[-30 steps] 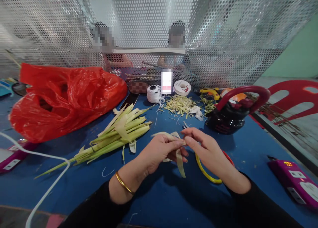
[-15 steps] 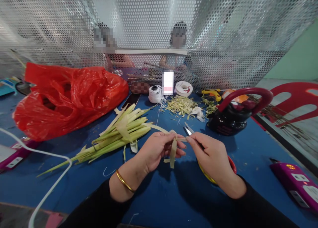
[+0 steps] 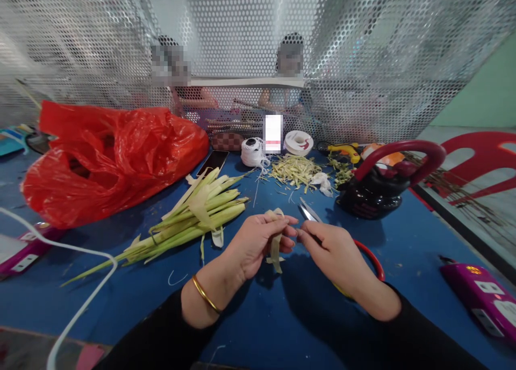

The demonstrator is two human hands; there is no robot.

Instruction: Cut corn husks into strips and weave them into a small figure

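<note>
Two foreground hands [image 3: 253,244] [image 3: 336,254], two power strips [image 3: 30,254] [image 3: 479,295] and one red bag [image 3: 141,150] show.

Extends both arms inward from the bottom edge, in black sleeves [image 3: 157,335] ending short of the wrists. Holds the left hand [image 3: 258,241] near the centre, thumb side up, forearm slanting up and rightward. Pinches with the left thumb against the forefinger, other fingers curled loosely beneath, tips pointing right. Shows the right hand [image 3: 332,252] with its back upward, forearm slanting up and leftward, thumb and forefinger drawn together at the tips. Holds both sets of fingertips close, facing one another; cannot tell whether touching.
</note>
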